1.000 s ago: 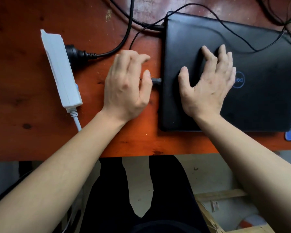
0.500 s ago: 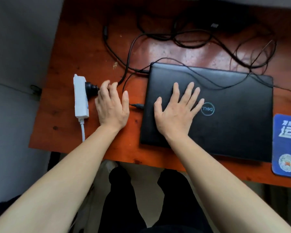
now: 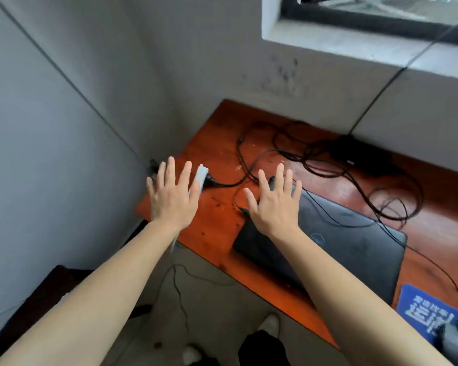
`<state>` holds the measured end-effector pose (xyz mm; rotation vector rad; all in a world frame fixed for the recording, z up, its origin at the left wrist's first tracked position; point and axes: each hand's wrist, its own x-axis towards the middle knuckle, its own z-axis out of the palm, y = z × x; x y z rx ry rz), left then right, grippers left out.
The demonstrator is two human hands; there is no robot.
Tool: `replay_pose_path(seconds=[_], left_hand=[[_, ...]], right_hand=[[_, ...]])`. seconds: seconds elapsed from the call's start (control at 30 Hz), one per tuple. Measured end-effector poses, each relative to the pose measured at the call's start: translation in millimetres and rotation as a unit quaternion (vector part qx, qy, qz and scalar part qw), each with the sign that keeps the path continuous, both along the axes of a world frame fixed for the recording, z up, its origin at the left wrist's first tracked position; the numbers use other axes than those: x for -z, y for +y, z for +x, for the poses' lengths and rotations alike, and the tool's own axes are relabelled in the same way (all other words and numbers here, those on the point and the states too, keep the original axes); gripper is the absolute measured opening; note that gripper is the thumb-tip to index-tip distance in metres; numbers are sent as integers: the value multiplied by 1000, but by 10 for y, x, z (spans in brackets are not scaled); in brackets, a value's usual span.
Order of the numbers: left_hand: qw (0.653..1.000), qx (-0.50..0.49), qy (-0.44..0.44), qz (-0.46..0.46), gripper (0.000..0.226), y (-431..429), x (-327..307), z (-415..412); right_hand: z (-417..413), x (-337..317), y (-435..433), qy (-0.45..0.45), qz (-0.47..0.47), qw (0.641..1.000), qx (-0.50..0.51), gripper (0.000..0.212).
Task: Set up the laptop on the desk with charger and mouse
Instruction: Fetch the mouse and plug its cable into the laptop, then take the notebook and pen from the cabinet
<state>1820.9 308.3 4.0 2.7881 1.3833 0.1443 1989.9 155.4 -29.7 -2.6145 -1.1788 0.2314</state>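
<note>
Head view looks down on a closed black laptop (image 3: 349, 249), matte and slim with a small round logo on its lid, lying flat on the near part of an orange-red wooden desk (image 3: 222, 207) whose top is glossy and scuffed with pale flecks. A thin black cable crosses the lid, and a plug sits at the laptop's left edge. Behind it, loose black cables (image 3: 354, 175) tangle across the desk toward a black charger brick (image 3: 360, 151) near the wall. A white power strip (image 3: 200, 177) lies at the desk's left end with a black plug in it. At the lower right a blue mouse pad (image 3: 418, 310) with white print carries a dark mouse (image 3: 455, 342), partly cut off by the frame edge. The left hand (image 3: 173, 196) is spread wide and flat, fingers apart, holding nothing, in front of the power strip. The right hand (image 3: 275, 204) is likewise splayed and empty, over the laptop's far left corner; whether it touches the lid cannot be told. Grey walls meet in a corner, with a window ledge (image 3: 354, 46) above and a grey floor below.
</note>
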Motion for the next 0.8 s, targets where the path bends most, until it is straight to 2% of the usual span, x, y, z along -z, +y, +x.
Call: replay_pose_path(seconds=[0.17, 0.37, 0.6, 0.63, 0.7, 0.8], left_hand=[[991, -83, -65, 80, 60, 161, -877, -672], [961, -201, -64, 181, 63, -96, -1691, -2615], [896, -374, -35, 238, 65, -1327, -2198, -5571], [875, -411, -27, 252, 65, -1672, -2262, -6148], [854, -451, -25, 257, 65, -2061, -2309, -6713], [802, -537, -34, 260, 65, -2834, -2321, -7604]], right_hand=[[-366, -657, 456, -56, 73, 993, -73, 70], [-1761, -1380, 924, -96, 127, 967, -198, 81], [-4483, -2036, 855, -104, 207, 887, -398, 81], [-5116, -2124, 768, -104, 220, 864, -442, 81], [-5758, -2204, 617, -100, 226, 838, -487, 81], [-6908, -2253, 277, -85, 239, 778, -575, 81]])
